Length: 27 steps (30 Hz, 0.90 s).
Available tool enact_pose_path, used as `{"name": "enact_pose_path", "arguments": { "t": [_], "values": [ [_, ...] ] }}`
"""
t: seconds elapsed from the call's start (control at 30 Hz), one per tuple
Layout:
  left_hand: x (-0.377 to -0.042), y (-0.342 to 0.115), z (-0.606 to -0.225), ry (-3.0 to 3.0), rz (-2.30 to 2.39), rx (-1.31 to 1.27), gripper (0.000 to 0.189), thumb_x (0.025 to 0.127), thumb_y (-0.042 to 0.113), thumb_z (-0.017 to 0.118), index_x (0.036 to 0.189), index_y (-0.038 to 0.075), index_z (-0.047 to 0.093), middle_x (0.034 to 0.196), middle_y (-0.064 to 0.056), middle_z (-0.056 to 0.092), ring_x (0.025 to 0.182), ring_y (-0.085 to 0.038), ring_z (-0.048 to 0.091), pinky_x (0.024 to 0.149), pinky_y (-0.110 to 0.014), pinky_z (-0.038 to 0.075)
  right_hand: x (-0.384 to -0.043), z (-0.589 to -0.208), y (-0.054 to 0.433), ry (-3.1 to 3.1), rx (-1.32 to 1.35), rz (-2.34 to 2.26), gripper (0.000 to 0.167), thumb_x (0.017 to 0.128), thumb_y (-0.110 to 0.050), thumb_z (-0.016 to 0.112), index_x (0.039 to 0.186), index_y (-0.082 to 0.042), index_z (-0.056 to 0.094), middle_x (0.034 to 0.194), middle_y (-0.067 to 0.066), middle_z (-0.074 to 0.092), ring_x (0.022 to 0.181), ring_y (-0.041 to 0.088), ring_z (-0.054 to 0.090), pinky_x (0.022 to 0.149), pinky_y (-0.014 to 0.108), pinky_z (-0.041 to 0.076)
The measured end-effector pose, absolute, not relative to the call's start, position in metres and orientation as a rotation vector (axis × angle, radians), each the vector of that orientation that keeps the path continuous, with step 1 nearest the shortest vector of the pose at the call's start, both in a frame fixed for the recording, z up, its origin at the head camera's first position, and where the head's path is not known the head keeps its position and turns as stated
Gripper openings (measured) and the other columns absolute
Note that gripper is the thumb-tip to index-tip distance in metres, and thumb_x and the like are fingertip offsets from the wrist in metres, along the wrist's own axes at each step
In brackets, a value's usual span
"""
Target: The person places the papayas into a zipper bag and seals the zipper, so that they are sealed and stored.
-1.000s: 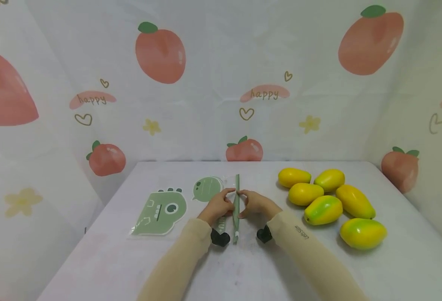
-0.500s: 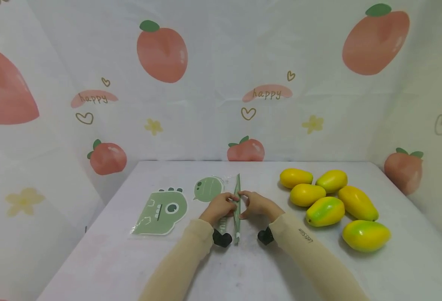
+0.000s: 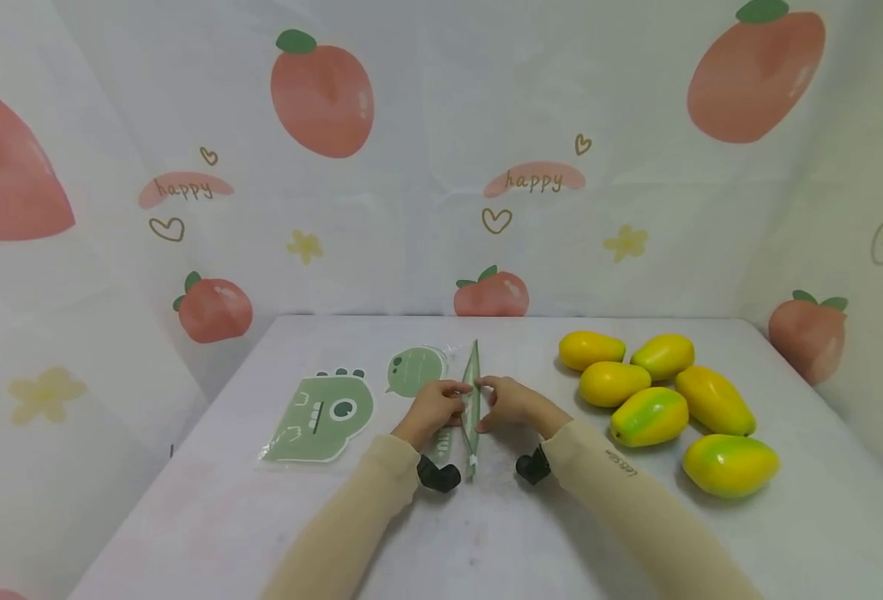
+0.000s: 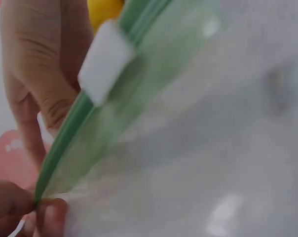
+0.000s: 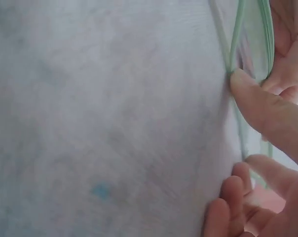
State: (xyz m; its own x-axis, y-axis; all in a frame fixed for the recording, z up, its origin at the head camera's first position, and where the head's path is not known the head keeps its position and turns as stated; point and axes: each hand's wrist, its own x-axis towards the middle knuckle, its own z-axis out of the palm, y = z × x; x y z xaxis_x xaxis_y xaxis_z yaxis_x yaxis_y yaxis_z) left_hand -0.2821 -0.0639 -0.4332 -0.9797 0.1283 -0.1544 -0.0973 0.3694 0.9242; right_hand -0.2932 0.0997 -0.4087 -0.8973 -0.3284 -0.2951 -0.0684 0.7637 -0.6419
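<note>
1. Pinching the green zip strip (image 3: 474, 433) of a clear printed bag (image 3: 336, 417) in the left hand (image 3: 435, 408), with fingertips close together.
2. Holding the facing side of the strip in the right hand (image 3: 518, 402), with thumb and forefinger curving in and touching at two spaced points.
3. Spreading the two sides of the strip into a narrow gap between the hands.
4. Seeing the bag lying left of centre on the white table (image 3: 486, 542), showing a toothy, one-eyed green figure.
5. Noting a white slider (image 4: 107, 61) on the strip, towards its near end.
6. Counting six yellow fruits (image 3: 649, 417), some green-tinged, grouped right of the hands and well apart from the bag.
7. Wearing beige sleeves (image 3: 369, 500), with black pieces (image 3: 437, 475) at both wrists.
8. Seeing a white cloth (image 3: 396, 250) hanging behind, printed with red fruit, hearts and "happy".
</note>
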Motion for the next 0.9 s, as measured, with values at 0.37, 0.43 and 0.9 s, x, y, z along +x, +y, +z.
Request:
{"name": "enact_pose_path", "arguments": {
  "t": [0.37,0.43,0.9],
  "values": [
    [-0.278,-0.062,-0.415,2.325,1.859,0.007,0.036,0.087,-0.003,0.056,0.120,0.003,0.067,0.086,-0.001,0.050,0.068,-0.011,0.053,0.063,-0.023,0.054,-0.291,-0.405,0.100,2.528,-0.324,-1.169,0.062,0.083,-0.008,0.073,0.139,-0.001,0.049,0.137,0.025,0.050,0.100,0.026,0.058,0.084,0.035,0.054],
    [-0.278,-0.064,-0.409,2.315,1.883,0.043,0.035,0.088,0.000,0.057,0.122,0.002,0.066,0.087,-0.001,0.052,0.070,-0.011,0.054,0.068,-0.026,0.056,-0.290,-0.405,0.102,2.510,-0.320,-1.243,0.059,0.083,-0.004,0.071,0.138,0.000,0.050,0.135,0.024,0.051,0.093,0.022,0.058,0.077,0.030,0.055],
    [-0.267,-0.094,-0.351,2.461,1.990,0.153,0.022,0.085,0.000,0.066,0.106,0.001,0.073,0.079,-0.002,0.049,0.067,-0.014,0.061,0.065,-0.029,0.060,-0.281,-0.378,0.131,2.513,-0.388,-1.462,0.062,0.087,-0.007,0.064,0.145,-0.004,0.043,0.139,0.022,0.048,0.106,0.030,0.057,0.094,0.042,0.050]
  ]
}}
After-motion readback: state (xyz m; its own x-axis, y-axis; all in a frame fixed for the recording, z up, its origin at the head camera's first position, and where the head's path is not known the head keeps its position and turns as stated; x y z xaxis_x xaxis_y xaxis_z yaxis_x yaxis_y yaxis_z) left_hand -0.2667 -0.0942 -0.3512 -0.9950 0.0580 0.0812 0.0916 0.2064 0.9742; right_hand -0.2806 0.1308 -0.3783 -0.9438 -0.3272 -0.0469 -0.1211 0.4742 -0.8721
